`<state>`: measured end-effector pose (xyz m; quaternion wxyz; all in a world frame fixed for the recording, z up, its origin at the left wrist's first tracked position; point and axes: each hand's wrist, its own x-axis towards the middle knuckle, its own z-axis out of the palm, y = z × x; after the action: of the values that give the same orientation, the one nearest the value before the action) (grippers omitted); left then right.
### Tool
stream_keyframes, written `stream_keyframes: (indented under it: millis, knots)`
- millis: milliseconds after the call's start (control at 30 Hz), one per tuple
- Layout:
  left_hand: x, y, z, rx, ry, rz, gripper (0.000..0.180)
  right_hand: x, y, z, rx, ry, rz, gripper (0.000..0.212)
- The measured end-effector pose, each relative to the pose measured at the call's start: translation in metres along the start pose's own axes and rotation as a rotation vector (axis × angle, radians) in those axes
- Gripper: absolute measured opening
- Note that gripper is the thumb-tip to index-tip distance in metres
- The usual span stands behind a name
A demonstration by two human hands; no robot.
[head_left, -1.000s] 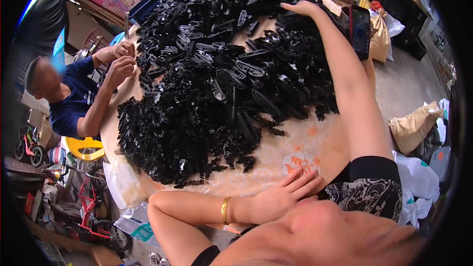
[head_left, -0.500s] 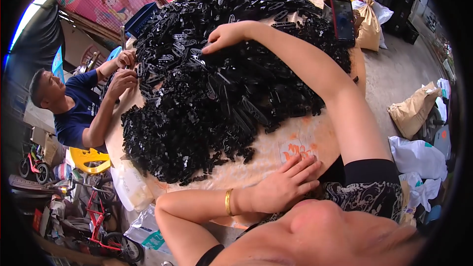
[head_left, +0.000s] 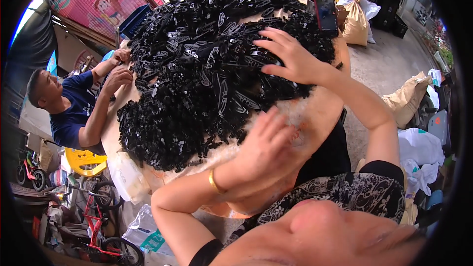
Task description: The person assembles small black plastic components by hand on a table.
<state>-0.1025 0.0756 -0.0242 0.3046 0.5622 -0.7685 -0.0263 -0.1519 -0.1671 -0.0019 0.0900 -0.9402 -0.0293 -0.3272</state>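
Working bare-handed at a pale-topped table [head_left: 331, 101], over a broad heap of black clip-like pieces [head_left: 167, 118]. Spread across most of the tabletop: small and finely tangled at near left, with longer oval pieces [head_left: 221, 93] through the middle and toward the far side.

Holding right hand [head_left: 295, 61] above the right part of the heap, with fingers well apart and nothing visible in grasp. Cannot tell about contact beneath the fingertips.

Holding left hand [head_left: 268, 140] over the near strip of table, just beside the heap's near edge. Smeared in outline, with fingers stretched and slightly apart, no piece seen between them. Cannot tell about touch with the tabletop. Wearing a gold bracelet [head_left: 214, 181] on the left wrist.

Judged as hand-sorting or spreading of loose pieces, at a point with 2 unladen hands. Calls, by judgement, for lowering right fingers onto chosen pieces, then closing lightly; also for care with tangles, likely to drag neighbours along.

At left table edge, co-worker's hands [head_left: 118, 78], 2 close together by the heap; too small to tell any held piece. At far right, an upright phone [head_left: 325, 15].
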Motion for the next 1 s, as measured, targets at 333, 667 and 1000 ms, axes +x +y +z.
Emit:
stream_keyframes:
  millis: [333, 667, 1000]
  knots:
    - [0.005, -0.053, -0.003, 0.631, 0.000, -0.265, 0.051, -0.081, -0.015, 0.004, -0.157, -0.220, 0.373, 0.081]
    - [0.006, -0.044, -0.011, 0.526, 0.191, -0.237, 0.036, -0.072, -0.022, 0.003, -0.100, -0.040, 0.105, 0.064]
    - [0.004, -0.010, -0.016, -0.213, 0.320, -0.236, 0.028, -0.113, -0.021, -0.018, -0.205, 0.140, 0.377, 0.034]
